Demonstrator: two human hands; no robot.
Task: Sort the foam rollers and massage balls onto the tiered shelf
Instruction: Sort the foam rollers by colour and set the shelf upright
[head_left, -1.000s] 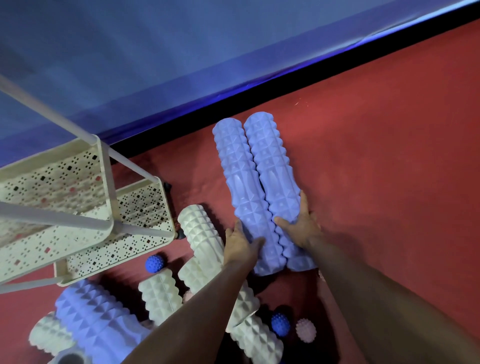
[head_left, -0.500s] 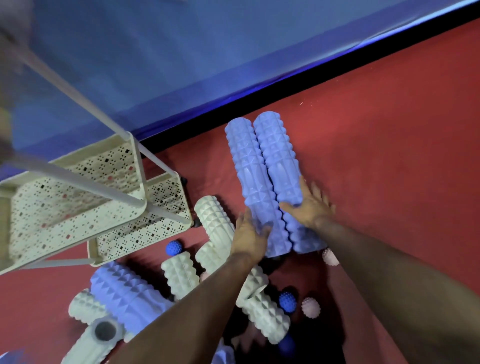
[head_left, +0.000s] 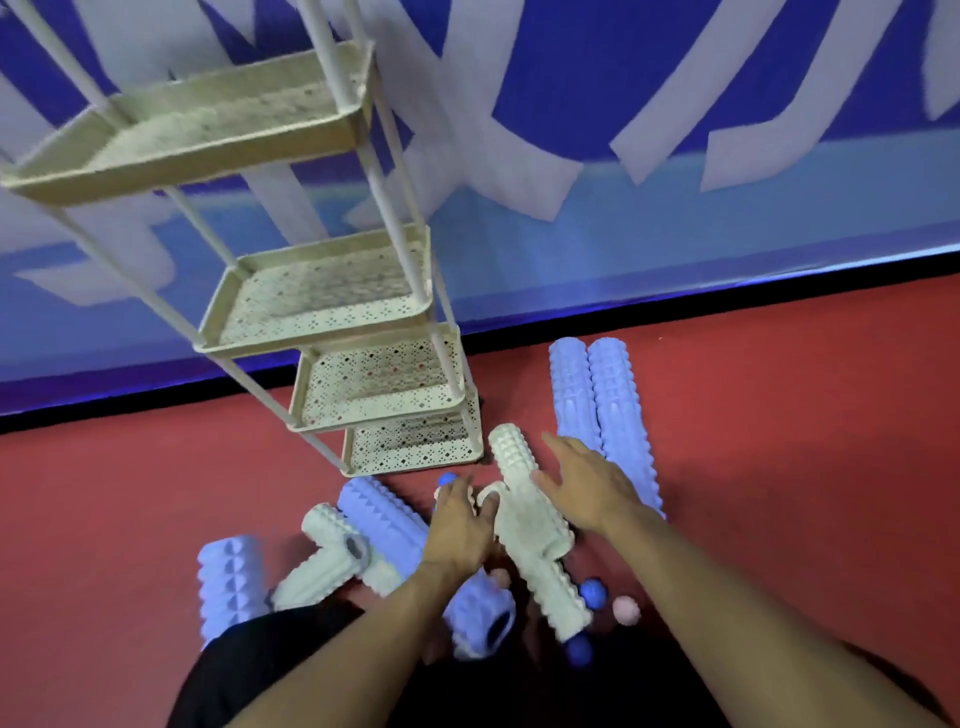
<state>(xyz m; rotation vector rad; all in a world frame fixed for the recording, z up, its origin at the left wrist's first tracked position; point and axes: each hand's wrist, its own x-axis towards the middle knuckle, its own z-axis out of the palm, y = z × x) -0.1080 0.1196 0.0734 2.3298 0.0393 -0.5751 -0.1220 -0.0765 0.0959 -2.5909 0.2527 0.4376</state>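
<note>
Between both hands: white roller (head_left: 524, 499); left hand (head_left: 460, 525) & right hand (head_left: 587, 491) fingers spread, grasping nothing.

The tiered shelf (head_left: 332, 306) is showing cream trays pierced with a dotted diamond pattern; the knobbed roller (head_left: 524, 493) lying between the two hands' fingers is appearing off-white; the paired rollers (head_left: 602, 400) beyond the right fingertips are showing lavender with a raised pyramid texture; the roller (head_left: 382, 519) left of the left fingers is reading as lavender too; the spiky balls (head_left: 592, 592) nearer than the fingers are showing blue, and one (head_left: 626, 609) pale pink; the floor (head_left: 805, 415) is appearing red; the wall (head_left: 675, 130) is showing blue with white stripes.
</note>
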